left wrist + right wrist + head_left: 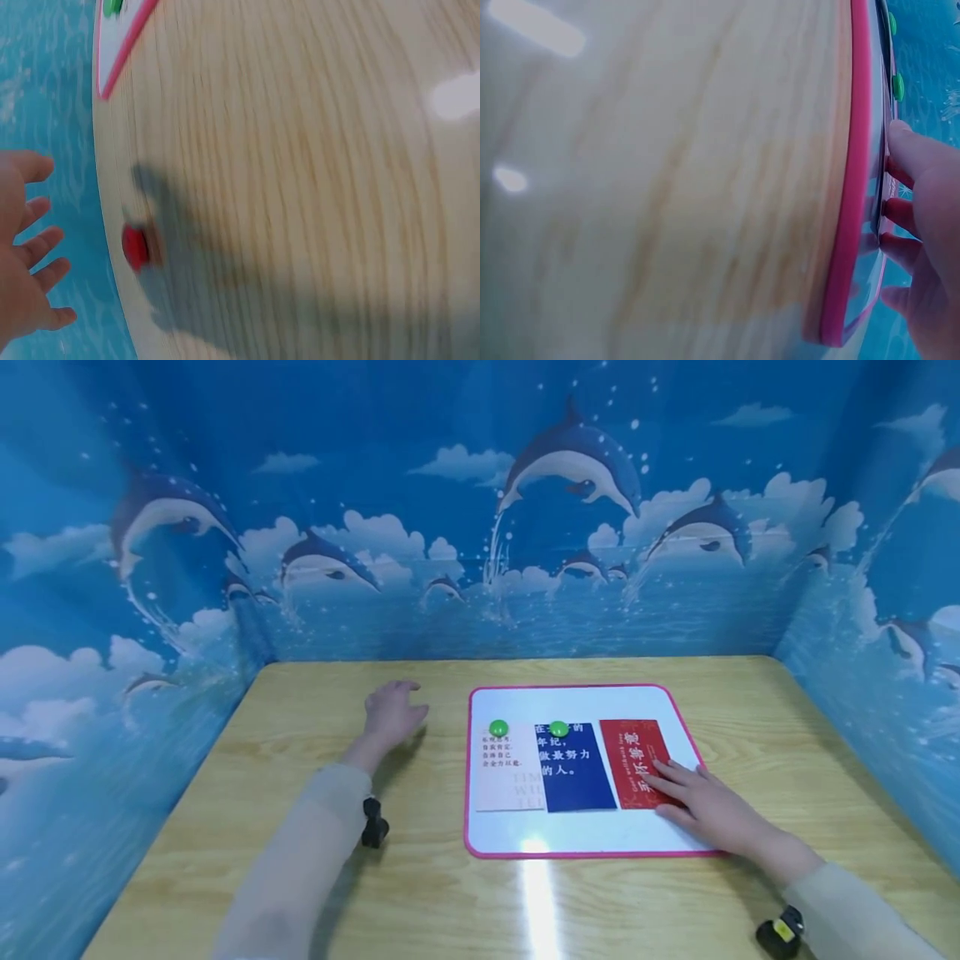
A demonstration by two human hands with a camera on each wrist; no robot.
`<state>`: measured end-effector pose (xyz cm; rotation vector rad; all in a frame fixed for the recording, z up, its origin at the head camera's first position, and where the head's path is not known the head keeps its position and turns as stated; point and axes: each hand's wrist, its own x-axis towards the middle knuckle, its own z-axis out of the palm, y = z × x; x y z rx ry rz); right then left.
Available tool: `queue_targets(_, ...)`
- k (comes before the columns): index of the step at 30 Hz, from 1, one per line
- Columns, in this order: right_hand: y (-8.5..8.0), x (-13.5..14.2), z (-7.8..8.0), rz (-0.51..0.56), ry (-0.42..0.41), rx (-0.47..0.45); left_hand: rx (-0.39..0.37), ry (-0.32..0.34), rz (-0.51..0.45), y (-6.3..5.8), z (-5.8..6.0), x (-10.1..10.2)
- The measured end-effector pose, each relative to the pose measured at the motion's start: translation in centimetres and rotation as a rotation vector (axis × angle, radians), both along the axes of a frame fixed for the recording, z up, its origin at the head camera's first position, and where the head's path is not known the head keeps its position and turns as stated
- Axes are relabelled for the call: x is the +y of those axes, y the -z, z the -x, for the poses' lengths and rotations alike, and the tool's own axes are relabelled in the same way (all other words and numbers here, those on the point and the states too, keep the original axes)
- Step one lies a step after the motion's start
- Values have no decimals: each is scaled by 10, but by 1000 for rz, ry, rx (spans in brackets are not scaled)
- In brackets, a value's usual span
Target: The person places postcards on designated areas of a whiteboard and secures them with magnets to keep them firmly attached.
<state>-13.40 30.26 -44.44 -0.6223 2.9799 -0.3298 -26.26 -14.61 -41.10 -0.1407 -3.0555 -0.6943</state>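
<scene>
My left hand (393, 714) hovers over the table left of the whiteboard, fingers apart and holding nothing. In the left wrist view a small round red piece (136, 247), like a magnet, lies on the wood near that hand; the head view hides it behind the hand. With spread fingers my right hand (705, 810) rests on the lower right of a red card (630, 752). This card lies on the pink-rimmed whiteboard (570, 837), right of a dark blue card (581, 789) and a pale card (498, 785). Green round magnets (498, 727) sit at the tops of those two.
The wooden table (315, 727) runs back to a blue curtain (420, 635) printed with dolphins, which also hangs at both sides. A black wrist camera (373, 823) sits on the left forearm and another (780, 933) on the right.
</scene>
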Motion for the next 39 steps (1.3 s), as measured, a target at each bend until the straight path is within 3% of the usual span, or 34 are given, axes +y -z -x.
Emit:
queue_targets(8, 0, 0, 0, 2, 26, -35, -122, -7, 108, -3, -8, -27)
queue_targets(13, 0, 0, 1, 4, 23, -34, -151, -11, 166, 0, -11, -33)
queue_targets(25, 2, 1, 1, 4, 15, -17, -157, -36, 219, 13, -9, -37)
queue_targets(39, 3, 2, 2, -10, -12, 4, -144, -22, 205, 14, -9, -36)
